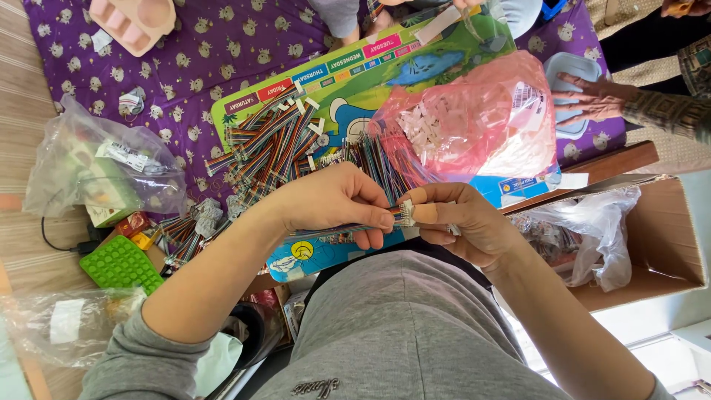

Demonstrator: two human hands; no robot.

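My left hand (333,200) pinches a thin bundle of multicoloured wires (326,232) near its end. My right hand (455,218), with bandaged fingertips, grips the small white connector (406,213) at the tip of that bundle. Both hands meet above my lap, over the edge of a colourful play board (355,81). Behind them lies a heap of rainbow ribbon cables with white connectors (274,144). A pink plastic bag of small white connectors (466,122) sits just beyond my right hand.
A purple patterned cloth (200,52) covers the floor. A clear bag of parts (100,170) and a green silicone mat (122,264) lie left. An open cardboard box (659,244) with a plastic bag is at right. Another person's hand (592,100) rests far right.
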